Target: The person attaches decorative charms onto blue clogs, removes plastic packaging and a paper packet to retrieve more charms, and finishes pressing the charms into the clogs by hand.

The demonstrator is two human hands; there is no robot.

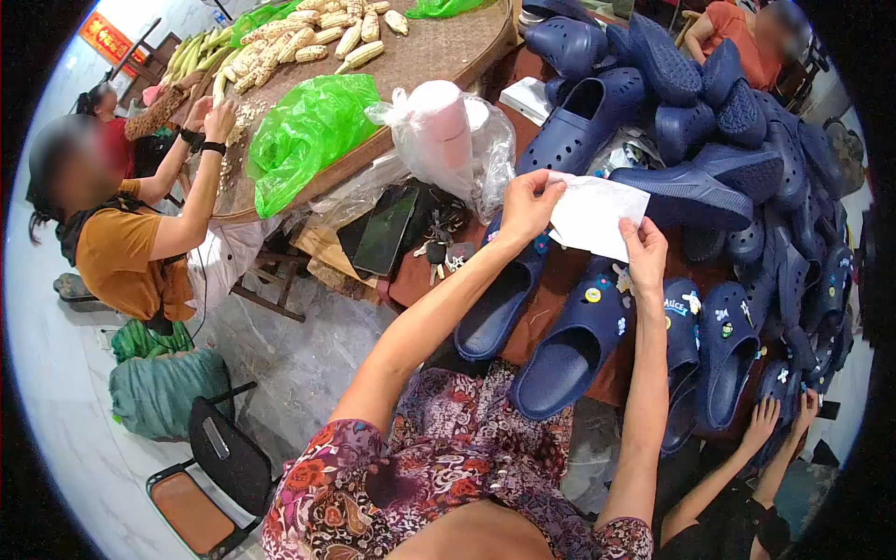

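Between my two hands I hold a white sheet of paper (597, 217) over the table, its far edge slightly folded. My left hand (529, 210) pinches its left corner with thumb and fingers. At the right lower corner, my right hand (644, 247) grips it the same way. Just below the sheet lies a navy clog (565, 350) with colourful charms on its upper, toe pointing away from me. Another navy clog (499, 308) sits to its left, partly covered by my left forearm. What is printed on the paper, if anything, cannot be made out.
A tall heap of navy clogs (709, 177) fills the table's right side. Keys (439, 257), a phone (385, 233) and a bagged pink cup (439, 121) lie left. Beyond, a round woven tray (420, 56) holds corn cobs (308, 37). Co-workers sit left, right and far right.
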